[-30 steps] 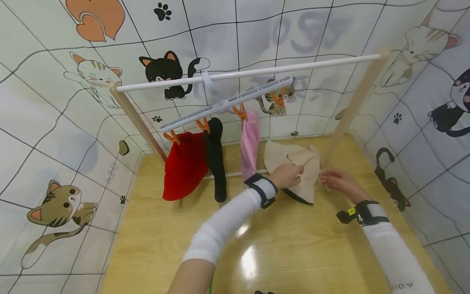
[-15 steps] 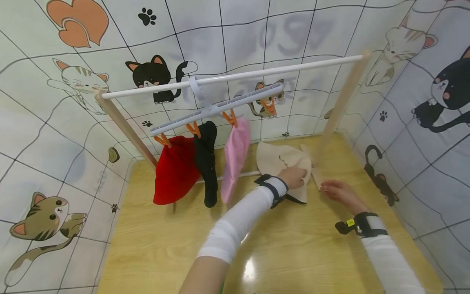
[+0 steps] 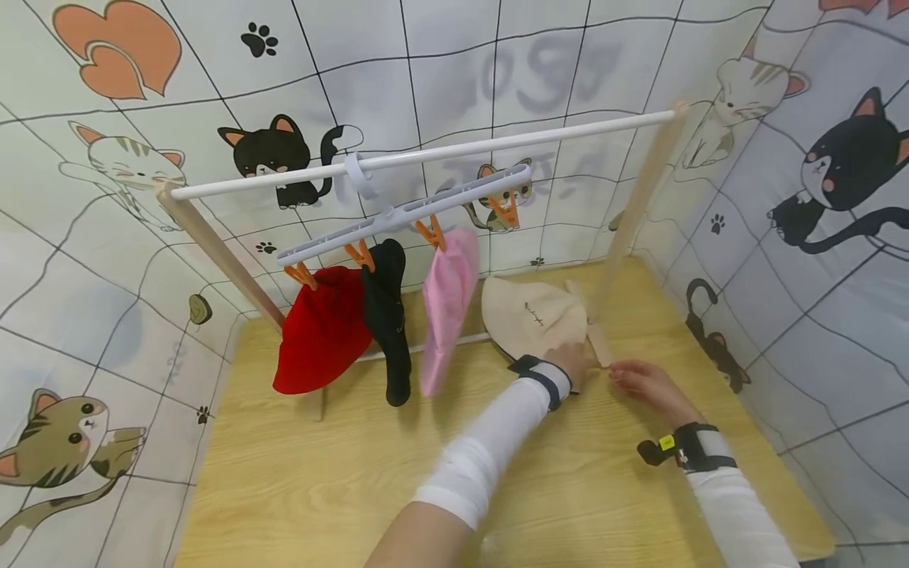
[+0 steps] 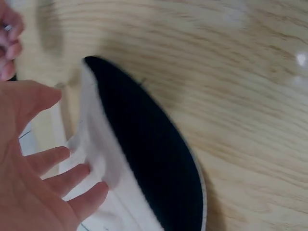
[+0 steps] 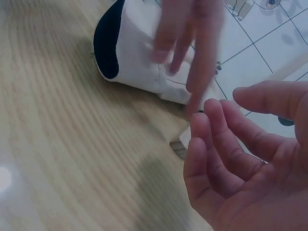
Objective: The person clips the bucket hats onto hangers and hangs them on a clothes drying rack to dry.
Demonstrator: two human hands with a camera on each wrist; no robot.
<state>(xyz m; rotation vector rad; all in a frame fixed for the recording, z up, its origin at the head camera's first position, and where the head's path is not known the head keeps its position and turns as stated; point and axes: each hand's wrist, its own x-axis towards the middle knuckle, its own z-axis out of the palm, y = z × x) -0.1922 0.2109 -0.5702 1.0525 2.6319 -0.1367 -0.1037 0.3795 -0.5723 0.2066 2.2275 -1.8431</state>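
A beige bucket hat [image 3: 529, 315] with dark stitched lettering and a black lining [image 4: 144, 144] lies on the table under the right part of the drying rack. My left hand [image 3: 570, 364] is at its front right edge. In the left wrist view that hand's fingers [image 4: 72, 180] are spread and bent over the beige cloth, pinching nothing, the thumb apart. My right hand [image 3: 649, 386] hovers just right of the hat, beside the foot of the rack. In the right wrist view its fingers [image 5: 226, 144] curl loosely around nothing.
A wooden rack with a white rod [image 3: 426, 154] carries a grey hanger [image 3: 408, 213]. Orange clips hold a red hat [image 3: 323, 331], a black cloth piece [image 3: 389, 315] and a pink cloth piece [image 3: 450, 304]. One orange clip [image 3: 503, 211] at the right end holds nothing. Cat-patterned walls surround the table.
My left hand has moved from the top of the beige hat down to its front right edge. My right hand stays close by. The head view has shifted, and the hanging pieces sway slightly.
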